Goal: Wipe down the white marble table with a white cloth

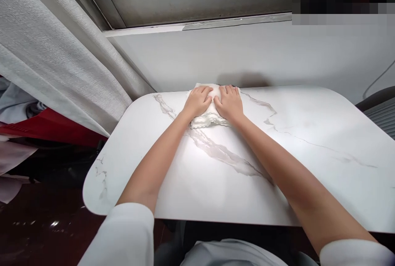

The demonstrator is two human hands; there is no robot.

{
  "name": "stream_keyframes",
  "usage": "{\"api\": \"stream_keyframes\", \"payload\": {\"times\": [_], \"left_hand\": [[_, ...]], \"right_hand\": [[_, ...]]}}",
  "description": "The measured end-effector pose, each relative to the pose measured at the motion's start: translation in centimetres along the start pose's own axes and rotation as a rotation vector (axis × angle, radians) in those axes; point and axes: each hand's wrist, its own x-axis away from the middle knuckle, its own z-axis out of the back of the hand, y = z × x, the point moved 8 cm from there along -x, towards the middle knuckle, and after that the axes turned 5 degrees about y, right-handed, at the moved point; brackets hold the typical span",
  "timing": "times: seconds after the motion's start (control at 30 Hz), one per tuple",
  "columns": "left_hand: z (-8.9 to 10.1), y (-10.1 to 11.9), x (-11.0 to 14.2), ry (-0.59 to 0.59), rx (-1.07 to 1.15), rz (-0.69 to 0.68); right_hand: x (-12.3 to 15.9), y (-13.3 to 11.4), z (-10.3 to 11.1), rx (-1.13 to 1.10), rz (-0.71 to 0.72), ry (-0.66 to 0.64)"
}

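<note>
A folded white cloth with a ruffled, layered front edge lies near the far side of the marble-patterned white table. My left hand rests flat on the cloth's left part, palm down, fingers stretched forward. On its right part lies my right hand, also palm down with fingers extended. The two thumbs point towards each other with a small gap between them. Both hands cover much of the cloth, so its full shape is hidden.
A pale curtain hangs at the left, beside the table. Behind the table stand a white wall and a window frame. A grey chair is at the right edge. Something red shows below the curtain.
</note>
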Motion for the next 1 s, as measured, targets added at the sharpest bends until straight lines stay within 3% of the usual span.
{"api": "stream_keyframes", "payload": {"times": [0.33,0.5,0.67,0.8,1.0], "left_hand": [[-0.2,-3.6,-2.2,-0.011,-0.015,0.018],[1.3,-7.4,-1.3,-0.026,-0.034,0.052],[3.4,-10.8,1.1,-0.034,-0.080,0.139],[4.5,-11.3,3.1,-0.015,-0.085,0.139],[5.6,-9.8,6.8,-0.033,-0.084,0.089]], "right_hand": [[-3.6,-1.1,-2.3,0.004,0.033,0.049],[-4.4,-4.8,-4.0,0.005,0.073,0.011],[-4.0,-9.2,-5.3,-0.019,0.176,-0.079],[-2.6,-10.9,-5.3,-0.055,0.215,-0.108],[1.4,-12.2,-4.3,-0.085,0.235,-0.138]]}}
